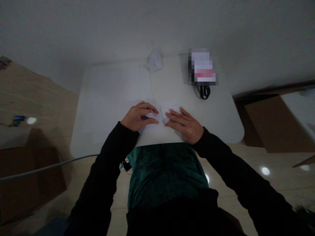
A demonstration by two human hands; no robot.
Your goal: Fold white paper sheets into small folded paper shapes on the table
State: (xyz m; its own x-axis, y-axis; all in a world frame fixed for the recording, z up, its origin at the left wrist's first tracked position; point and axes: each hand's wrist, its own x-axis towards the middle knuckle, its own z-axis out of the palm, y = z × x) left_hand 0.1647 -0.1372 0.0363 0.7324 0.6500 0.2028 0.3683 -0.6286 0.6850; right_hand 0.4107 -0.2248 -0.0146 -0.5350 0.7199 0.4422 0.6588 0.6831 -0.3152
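A small sheet of white paper [169,106] lies partly folded on the white table [221,121], close to its near edge. My left hand [137,117] rests on the paper's left side with fingers curled, thumb and forefinger pinching a fold. My right hand [184,124] lies flat on the right side, fingers stretched out and pressing the paper down. Both arms wear black sleeves.
A crumpled white paper ball [154,60] sits at the table's far edge by the wall. A blurred-out object with a black strap [204,91] stands at the far right. More white sheets [113,95] cover the left half. Brown boxes [270,124] flank the table; a grey cable [49,167] runs left.
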